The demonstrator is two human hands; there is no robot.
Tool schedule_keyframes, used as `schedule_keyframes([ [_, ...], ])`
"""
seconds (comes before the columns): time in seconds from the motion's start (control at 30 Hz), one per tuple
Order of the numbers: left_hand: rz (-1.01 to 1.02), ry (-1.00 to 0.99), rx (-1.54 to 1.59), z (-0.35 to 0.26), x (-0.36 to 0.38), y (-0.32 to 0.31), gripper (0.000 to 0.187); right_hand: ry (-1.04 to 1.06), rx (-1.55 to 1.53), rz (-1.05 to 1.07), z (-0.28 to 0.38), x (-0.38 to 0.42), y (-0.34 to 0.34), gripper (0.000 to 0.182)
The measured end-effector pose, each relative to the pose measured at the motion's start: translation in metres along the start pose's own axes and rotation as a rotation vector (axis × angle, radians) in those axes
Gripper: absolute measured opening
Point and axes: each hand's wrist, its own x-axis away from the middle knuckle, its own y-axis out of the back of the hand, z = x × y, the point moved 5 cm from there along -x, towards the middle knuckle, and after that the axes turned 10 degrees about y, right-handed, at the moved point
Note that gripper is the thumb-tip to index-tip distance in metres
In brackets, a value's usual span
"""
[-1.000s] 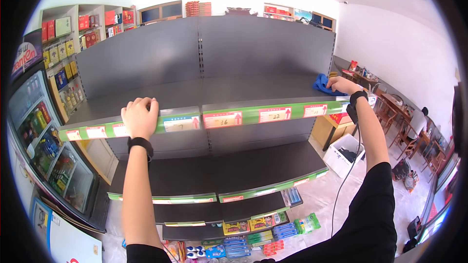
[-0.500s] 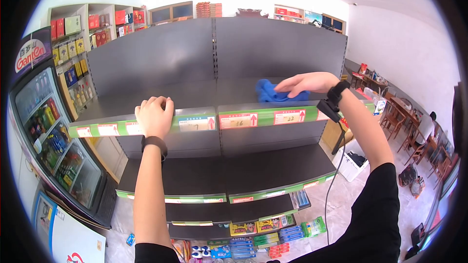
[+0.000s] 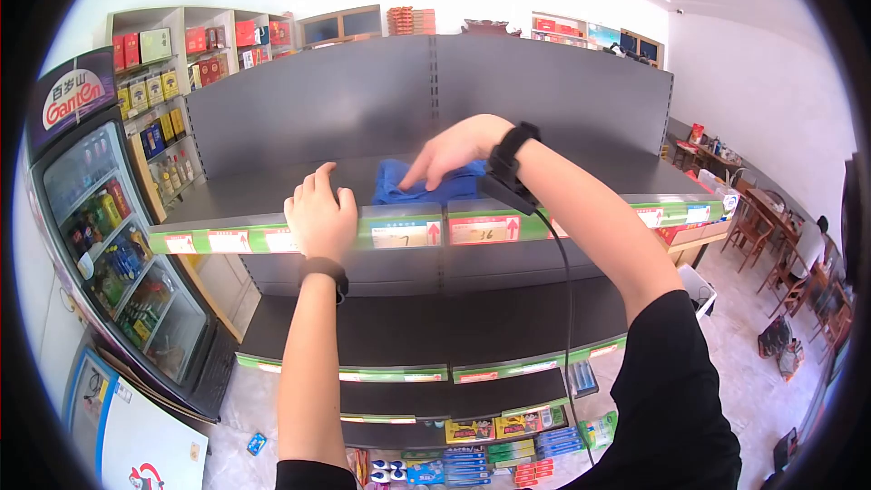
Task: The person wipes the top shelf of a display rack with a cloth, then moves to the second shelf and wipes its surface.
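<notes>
- Blue cloth [image 3: 426, 183] lies bunched on the top shelf [image 3: 254, 195], near the middle of its front edge, just behind the green price rail [image 3: 544, 222].
- Nearest the camera, two bare forearms rise from black sleeves toward that front edge.
- Left hand [image 3: 320, 213] rests on the front edge of the shelf, left of the cloth and apart from it; palm on the rail, fingers spread loosely over the lip and lifted a little, holding nothing.
- A black band circles the left wrist just below the rail.
- Right hand [image 3: 454, 150] lies on top of the cloth, fingers stretched flat and pointing left, pressing it to the shelf board rather than closing round it.
- A black wrist strap [image 3: 506, 156] sits on the right wrist, with a thin black cable [image 3: 567, 308] hanging down from it past the lower shelves.
- Price tags on the rail below the cloth show red arrows and handwritten numbers.
- Below, the lower shelf boards stand dark, and packaged goods [image 3: 472, 458] lie on the floor at the foot of the unit.
- At the left edge stands a glass-door drinks cooler [image 3: 100, 245] filled with bottles.
- Behind the shelf rises its grey back panel [image 3: 508, 95].
- Farther off, wall shelves [image 3: 172, 54] at the upper left carry red and yellow boxes.
- Far right, wooden tables and chairs [image 3: 771, 227] stand by the white wall.
</notes>
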Motion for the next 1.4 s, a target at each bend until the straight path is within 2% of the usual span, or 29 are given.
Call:
schedule_keyframes([
  [0.13,-0.009,-0.005,0.033,0.000,0.000,0.001,0.042,-0.132,-0.061,0.045,0.032,-0.026,0.009,0.056],
  [0.23,-0.040,-0.020,0.046,0.000,0.000,0.001,0.041,-0.160,0.039,0.060,0.049,-0.046,0.017,0.059],
  [0.47,-0.103,-0.038,0.044,0.000,0.001,0.003,0.034,-0.186,0.151,0.085,0.033,-0.114,0.037,0.061],
  [0.57,-0.089,-0.034,0.058,0.001,0.001,0.001,0.031,-0.314,0.230,0.026,0.032,-0.124,0.042,0.058],
  [0.77,-0.042,-0.022,0.079,0.001,0.002,0.002,0.030,-0.332,0.298,-0.136,0.010,-0.152,0.049,0.047],
  [0.87,-0.088,-0.024,0.069,0.001,0.003,0.000,0.031,-0.448,0.421,-0.223,0.007,-0.158,0.046,0.043],
  [0.9,-0.113,-0.028,0.059,0.001,0.002,0.000,0.032,-0.514,0.481,-0.162,0.008,-0.156,0.043,0.047],
  [0.97,-0.106,-0.025,0.055,0.000,0.003,0.000,0.033,-0.497,0.475,-0.183,0.014,-0.150,0.045,0.049],
  [1.1,-0.060,-0.002,0.061,0.001,0.001,0.001,0.035,-0.541,0.257,-0.244,0.019,-0.136,0.047,0.060],
  [1.27,-0.088,-0.012,0.044,0.001,0.003,0.001,0.035,-0.649,0.272,-0.362,0.027,-0.096,0.048,0.050],
  [1.4,-0.086,-0.007,0.032,0.001,0.002,0.000,0.034,-0.760,0.215,-0.394,-0.010,-0.048,0.049,0.045],
])
